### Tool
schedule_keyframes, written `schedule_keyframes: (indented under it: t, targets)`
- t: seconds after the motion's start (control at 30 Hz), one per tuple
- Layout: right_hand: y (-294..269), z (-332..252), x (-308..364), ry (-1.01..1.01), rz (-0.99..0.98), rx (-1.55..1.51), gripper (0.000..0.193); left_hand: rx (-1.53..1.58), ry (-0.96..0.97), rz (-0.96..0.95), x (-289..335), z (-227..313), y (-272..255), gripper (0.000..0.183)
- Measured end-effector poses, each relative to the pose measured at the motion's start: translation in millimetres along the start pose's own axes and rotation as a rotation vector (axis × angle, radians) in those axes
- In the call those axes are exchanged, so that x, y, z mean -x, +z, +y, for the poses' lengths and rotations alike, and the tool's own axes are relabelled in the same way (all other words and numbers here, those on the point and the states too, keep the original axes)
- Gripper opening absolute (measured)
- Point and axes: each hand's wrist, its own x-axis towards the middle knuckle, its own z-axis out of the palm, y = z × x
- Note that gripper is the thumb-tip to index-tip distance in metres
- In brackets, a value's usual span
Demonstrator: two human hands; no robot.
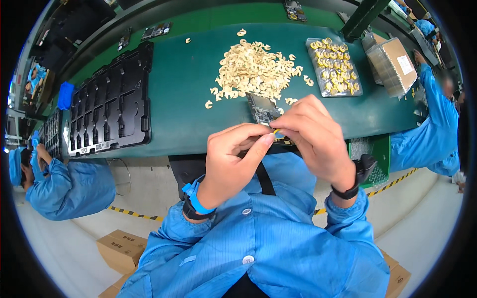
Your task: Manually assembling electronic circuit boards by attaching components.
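My left hand (232,156) and my right hand (313,136) meet close to my chest, above the near edge of a green table (184,84). Together they grip a small dark circuit board (264,110) that sticks out beyond my fingers. A tiny yellow piece (276,132) is pinched between the fingertips of both hands at the board's near end. Just beyond the board lies a loose heap of small cream-coloured curved parts (253,69).
A black moulded tray (112,102) with several empty slots lies at the left of the table. A clear tray of yellow parts (334,67) and stacked clear boxes (395,64) sit at the right. People in blue coats work on both sides. Cardboard boxes (121,248) stand on the floor.
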Motion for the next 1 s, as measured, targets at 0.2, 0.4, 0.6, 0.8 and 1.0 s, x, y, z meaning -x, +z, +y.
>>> schedule_keyframes:
  t: [0.2,0.4,0.6,0.8,1.0]
  targets:
    - [-6.1,-3.1,-10.9,0.083,-0.094,-0.163,0.018,0.239,-0.144,-0.076,1.9,-3.1,-0.8,0.017]
    - [6.3,-1.7,3.9,0.237,0.029,-0.242,0.011,0.361,-0.104,0.08,2.3,-4.5,4.5,0.019]
    - [6.8,-0.8,7.2,0.262,0.059,-0.269,0.01,0.233,-0.088,0.1,1.7,-7.7,7.4,0.019]
    - [7.2,1.7,9.7,0.271,0.062,-0.31,0.009,0.106,-0.108,0.071,0.1,0.2,6.1,0.015]
    - [19.1,-1.4,11.4,0.238,0.13,-0.296,0.009,0.019,-0.09,0.169,-0.7,2.2,6.8,0.011]
